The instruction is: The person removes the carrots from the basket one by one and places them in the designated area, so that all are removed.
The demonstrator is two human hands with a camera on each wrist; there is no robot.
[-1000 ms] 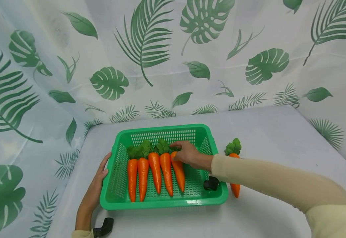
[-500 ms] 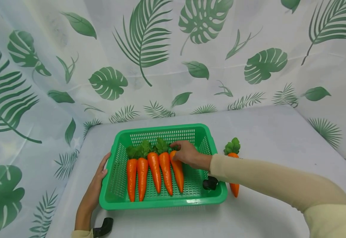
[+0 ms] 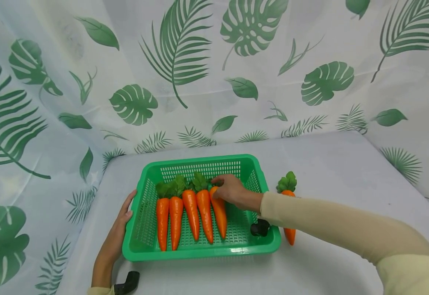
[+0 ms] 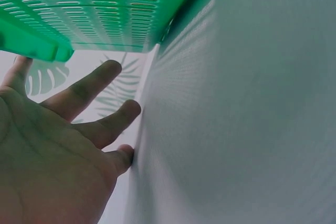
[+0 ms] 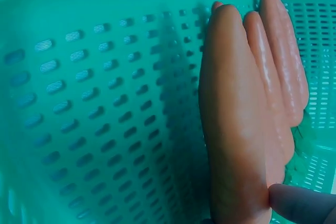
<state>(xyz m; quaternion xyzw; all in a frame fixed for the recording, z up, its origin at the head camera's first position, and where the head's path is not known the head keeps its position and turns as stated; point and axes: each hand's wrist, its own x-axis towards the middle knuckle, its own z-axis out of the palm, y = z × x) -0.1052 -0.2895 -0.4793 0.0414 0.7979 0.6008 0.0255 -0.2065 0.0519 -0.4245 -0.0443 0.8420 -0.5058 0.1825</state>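
In the head view a green plastic basket [image 3: 199,255] holds several orange carrots with leafy green tops, lying side by side. My right hand [image 3: 232,191] reaches inside and grips the rightmost carrot [image 3: 219,215] near its top. The right wrist view shows this carrot [image 5: 231,103] close up, a fingertip [image 5: 294,200] against its side and the neighbouring carrots beyond it. My left hand [image 3: 116,235] is at the basket's left side, touching the rim. Seen from the left wrist, the left hand [image 4: 58,156] has its fingers extended and spread beneath the basket's rim [image 4: 47,51].
Another carrot [image 3: 289,235] lies on the white table [image 3: 332,172] just right of the basket, partly hidden by my right sleeve [image 3: 321,217]. A white curtain with green leaf prints [image 3: 199,94] stands behind and at both sides.
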